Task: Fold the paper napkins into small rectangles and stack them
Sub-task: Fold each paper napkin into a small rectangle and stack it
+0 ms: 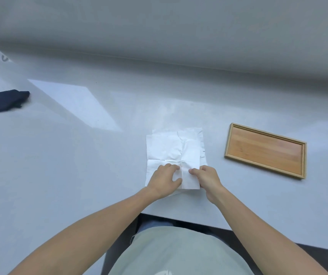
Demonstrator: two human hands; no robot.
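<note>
We see soft, matt white paper napkins point(174, 149), creased and a little crumpled, lying on a smooth pale grey counter point(79, 175) with a faint sheen. To the right we have a wooden tray point(265, 150), satin-finished with visible grain, and far left a dark matt cloth point(2, 101).

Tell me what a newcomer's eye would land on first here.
First, the two hands, left hand and right hand, pinching the near edge of a white paper napkin spread on the grey table. Next, the empty wooden tray to the napkin's right. A dark cloth lies at far left.
</note>
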